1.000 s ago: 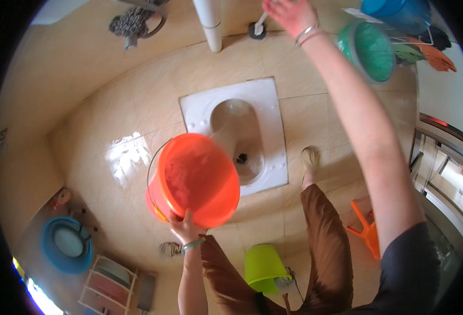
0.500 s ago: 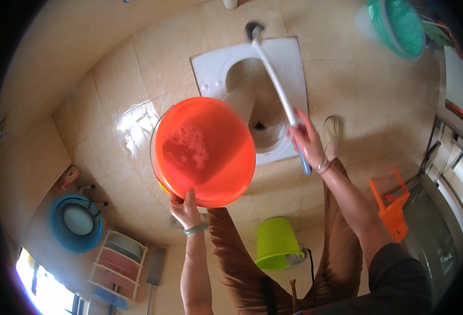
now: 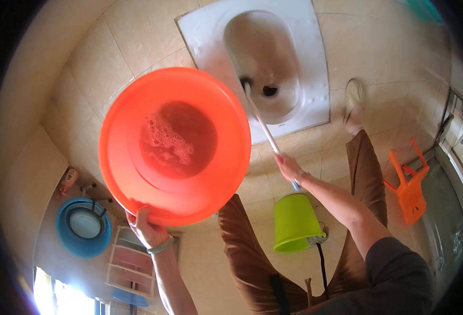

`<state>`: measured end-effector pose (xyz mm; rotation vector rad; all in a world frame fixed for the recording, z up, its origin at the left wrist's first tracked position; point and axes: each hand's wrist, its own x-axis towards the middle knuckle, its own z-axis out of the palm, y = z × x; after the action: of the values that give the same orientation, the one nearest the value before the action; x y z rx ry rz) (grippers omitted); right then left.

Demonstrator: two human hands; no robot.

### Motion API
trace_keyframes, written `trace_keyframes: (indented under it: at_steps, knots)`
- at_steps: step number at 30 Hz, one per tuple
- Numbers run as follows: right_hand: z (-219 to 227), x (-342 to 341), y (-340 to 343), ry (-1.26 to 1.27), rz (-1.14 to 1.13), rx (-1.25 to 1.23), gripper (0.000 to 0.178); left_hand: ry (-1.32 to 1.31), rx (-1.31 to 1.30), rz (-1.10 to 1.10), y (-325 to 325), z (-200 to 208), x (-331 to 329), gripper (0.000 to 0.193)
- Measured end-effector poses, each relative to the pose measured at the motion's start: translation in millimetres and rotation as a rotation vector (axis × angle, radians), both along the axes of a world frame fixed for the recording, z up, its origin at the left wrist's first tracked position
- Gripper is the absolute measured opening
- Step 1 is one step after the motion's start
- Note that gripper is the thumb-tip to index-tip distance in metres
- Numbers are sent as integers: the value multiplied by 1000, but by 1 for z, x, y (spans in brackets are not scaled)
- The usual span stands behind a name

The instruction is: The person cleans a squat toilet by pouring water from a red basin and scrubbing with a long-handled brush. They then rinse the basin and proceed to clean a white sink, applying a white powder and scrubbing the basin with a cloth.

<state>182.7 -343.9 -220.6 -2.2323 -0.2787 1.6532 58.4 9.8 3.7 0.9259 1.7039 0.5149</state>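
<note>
- The left hand (image 3: pixel 148 230) pinches the near rim of the orange-red bucket (image 3: pixel 229 149), thumb over the edge and fingers curled out of sight beneath; a green bangle (image 3: pixel 161 245) circles that wrist.
- The orange-red bucket is directly ahead of the left hand, its mouth facing up toward the head, with foamy water (image 3: pixel 171 142) inside.
- The right hand (image 3: pixel 290 169) is closed around the handle of a long toilet brush (image 3: pixel 263 126), near its blue end; a bracelet (image 3: pixel 302 174) sits at the wrist.
- The brush's dark head (image 3: pixel 246 84) is ahead and left of the right hand, at the left side of the squat toilet's bowl; I cannot tell whether it touches.
- The white squat toilet (image 3: pixel 315 84) lies ahead of the right hand, its drain hole (image 3: pixel 269 91) showing.
- A lime-green bucket (image 3: pixel 295 223) is behind the right hand, between the brown trouser legs (image 3: pixel 244 247).
- An orange plastic stool (image 3: pixel 412 197) is well right of the right hand.
- Blue basins (image 3: pixel 64 223) are left of the left hand.
</note>
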Motion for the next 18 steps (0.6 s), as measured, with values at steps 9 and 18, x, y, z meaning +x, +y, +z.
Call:
trace_keyframes:
  at_steps: [9,18]
  knots:
    - [-56,88,88,-122,27,57,46,-25,37,7,18,0,-34,43]
    - [9,37,24,29,60,-67,42,383,-59,41,24,-53,-122,46]
